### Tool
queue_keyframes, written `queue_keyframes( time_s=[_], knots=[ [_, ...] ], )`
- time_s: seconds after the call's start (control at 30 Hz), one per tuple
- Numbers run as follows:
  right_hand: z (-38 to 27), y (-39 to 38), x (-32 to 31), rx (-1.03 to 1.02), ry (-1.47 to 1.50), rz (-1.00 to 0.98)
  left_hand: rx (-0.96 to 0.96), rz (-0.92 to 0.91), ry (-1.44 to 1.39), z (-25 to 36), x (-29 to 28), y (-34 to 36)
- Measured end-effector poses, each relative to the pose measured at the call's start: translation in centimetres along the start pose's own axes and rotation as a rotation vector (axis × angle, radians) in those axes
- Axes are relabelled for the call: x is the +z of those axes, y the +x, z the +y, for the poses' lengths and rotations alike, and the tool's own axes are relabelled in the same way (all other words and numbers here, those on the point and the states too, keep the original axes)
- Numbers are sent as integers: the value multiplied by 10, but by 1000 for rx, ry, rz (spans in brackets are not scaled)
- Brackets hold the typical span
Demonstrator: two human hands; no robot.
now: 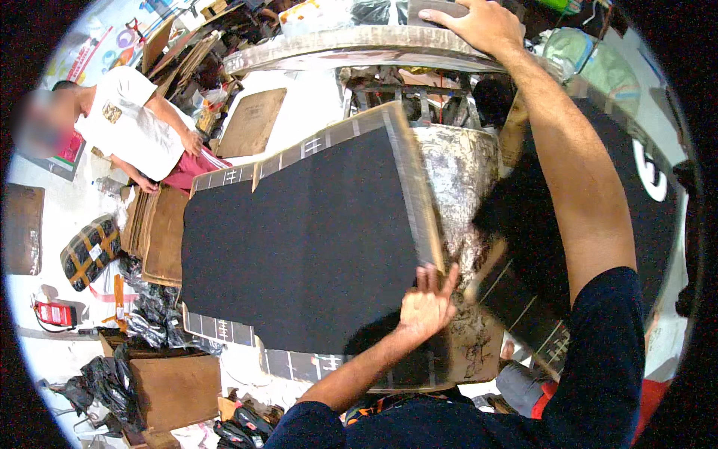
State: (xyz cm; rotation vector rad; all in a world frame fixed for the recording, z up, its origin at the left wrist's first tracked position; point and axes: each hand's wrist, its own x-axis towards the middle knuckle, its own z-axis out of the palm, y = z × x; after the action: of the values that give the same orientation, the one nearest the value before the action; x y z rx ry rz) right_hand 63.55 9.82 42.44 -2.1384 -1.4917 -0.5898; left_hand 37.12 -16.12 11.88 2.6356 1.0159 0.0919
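A large black sheet (299,239) lies on a flat board, with a dark grey border (292,155) marked with white lines showing round it. My left hand (428,305) is at the right edge of this sheet, fingers stretched out and slightly blurred; nothing shows in it. At the top, my right hand (490,28) rests by a thick, worn, curved-edged plate (336,46), thumb stretched out over a flat grey piece (437,13). Some of its fingers are cut off by the picture's edge. A second black sheet (606,179) with a white figure lies under my right arm.
A person in a white shirt (131,112) stands at the left beside stacked brown boards (157,239). A worn, whitish surface (460,172) lies between the two black sheets. Cardboard boxes (176,389), black plastic bags (112,385) and a taped black parcel (91,251) crowd the left floor.
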Motion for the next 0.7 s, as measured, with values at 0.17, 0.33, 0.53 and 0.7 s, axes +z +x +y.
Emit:
queue_keyframes(
  time_s=[0.17,0.33,0.53,0.7],
  knots=[
    [2,9,-7,39,-22,3,-192,223,60,-116,19,-82],
    [-3,16,-18,40,-5,-17,-1102,567,-206,-255,8,-214],
    [-2,22,-18,48,0,-20,-1028,319,-262,-280,5,-226],
    [3,29,-17,28,19,-40,-888,275,-330,-262,-2,-189]
  ],
)
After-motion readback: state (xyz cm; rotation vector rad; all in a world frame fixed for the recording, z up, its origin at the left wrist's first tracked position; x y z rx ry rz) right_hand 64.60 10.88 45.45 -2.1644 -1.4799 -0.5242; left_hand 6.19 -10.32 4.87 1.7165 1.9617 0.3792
